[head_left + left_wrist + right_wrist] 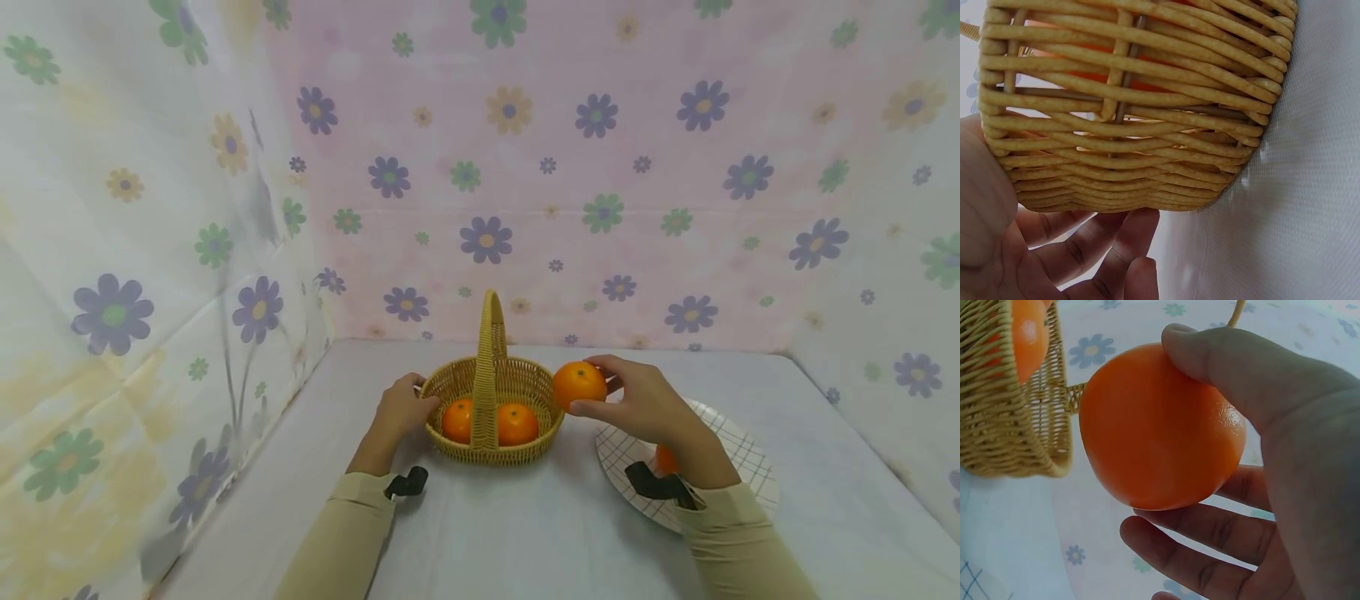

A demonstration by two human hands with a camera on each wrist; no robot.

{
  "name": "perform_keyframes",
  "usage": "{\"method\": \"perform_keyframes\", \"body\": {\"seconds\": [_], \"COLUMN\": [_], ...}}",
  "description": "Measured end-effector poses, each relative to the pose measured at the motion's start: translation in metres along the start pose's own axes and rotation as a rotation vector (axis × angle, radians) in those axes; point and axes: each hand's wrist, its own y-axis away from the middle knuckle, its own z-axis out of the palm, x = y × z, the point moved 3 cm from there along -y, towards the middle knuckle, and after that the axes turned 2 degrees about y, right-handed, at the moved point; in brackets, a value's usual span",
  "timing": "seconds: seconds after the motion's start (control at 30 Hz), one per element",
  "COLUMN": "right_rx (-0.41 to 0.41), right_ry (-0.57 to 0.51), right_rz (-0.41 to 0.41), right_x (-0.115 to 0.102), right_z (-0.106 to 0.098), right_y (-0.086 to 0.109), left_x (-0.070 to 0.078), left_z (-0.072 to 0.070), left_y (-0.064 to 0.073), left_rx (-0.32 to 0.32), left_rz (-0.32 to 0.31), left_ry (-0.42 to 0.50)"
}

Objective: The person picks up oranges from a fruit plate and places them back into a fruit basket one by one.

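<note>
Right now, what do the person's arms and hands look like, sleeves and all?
The left sleeve and right sleeve are long, plain beige and slightly creased. A stubby black piece sits at the left wrist, a similar one at the right. The left hand and right hand wear no gloves.

Two oranges in the basket, plate right of it
</note>
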Motion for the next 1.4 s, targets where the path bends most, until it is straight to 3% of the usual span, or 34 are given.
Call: {"method": "perform_keyframes", "body": {"seconds": [0.67, 0.9, 1.4], "right_rx": [0.087, 0.122, 0.106], "right_ry": [0.014, 0.034, 0.022], "right_rz": [0.072, 0.075, 0.102], "right_x": [-0.005, -0.009, -0.007], "right_z": [0.024, 0.029, 0.044], "right_y": [-0.005, -0.008, -0.01], "left_x": [-0.005, 0.0, -0.002], "left_z": [0.002, -0.001, -0.001], "left_y": [0.0, 0.001, -0.001], "left_rx": [-0.018, 0.004, 0.002], "left_rz": [-0.005, 0.012, 0.018], "left_ry": [-0.001, 0.005, -0.005]}}
